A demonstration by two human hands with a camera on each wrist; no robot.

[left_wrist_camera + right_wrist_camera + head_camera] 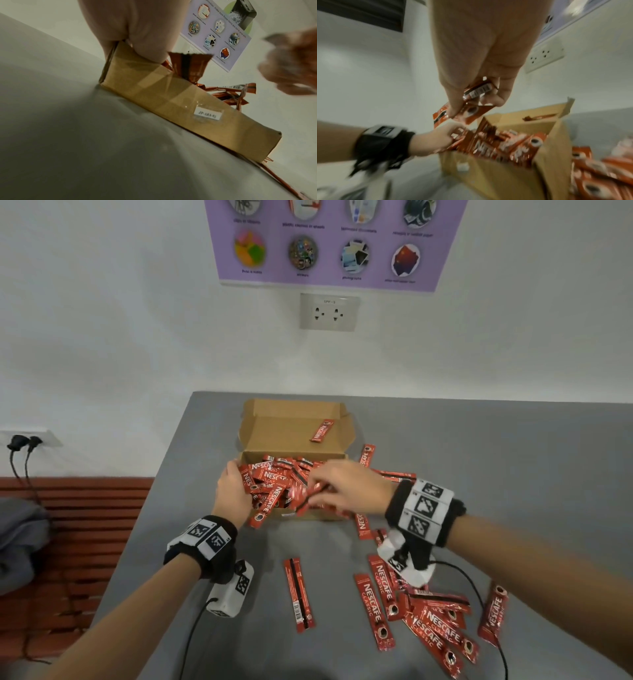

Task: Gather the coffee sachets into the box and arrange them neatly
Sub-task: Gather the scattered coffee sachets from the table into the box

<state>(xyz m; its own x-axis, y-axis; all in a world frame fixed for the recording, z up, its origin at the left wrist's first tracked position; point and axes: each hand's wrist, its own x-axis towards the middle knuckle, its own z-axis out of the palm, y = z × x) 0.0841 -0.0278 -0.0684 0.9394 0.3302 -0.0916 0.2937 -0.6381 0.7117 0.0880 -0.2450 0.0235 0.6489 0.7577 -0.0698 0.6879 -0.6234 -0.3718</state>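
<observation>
An open cardboard box [291, 426] stands on the grey table [513, 474], heaped with red coffee sachets [274, 481]. One sachet [321, 432] lies on the raised lid. My left hand [233, 491] is at the box's left end, its fingers curled into the pile there. Over the box's front right, my right hand [342, 487] pinches a few sachets [471, 102] above the box [488, 175]. Loose sachets [442, 625] lie at the front right, and a single one [298, 594] lies in front of the box. From the left wrist the box's labelled front wall [171, 102] shows.
More sachets [394, 475] lie right of the box. The table's left edge drops to a red slatted bench [68, 525] with a grey cloth [20, 542] on it. On the wall behind are a socket [329, 312] and a purple poster [335, 241]. Wrist-camera cables [479, 594] trail over the table.
</observation>
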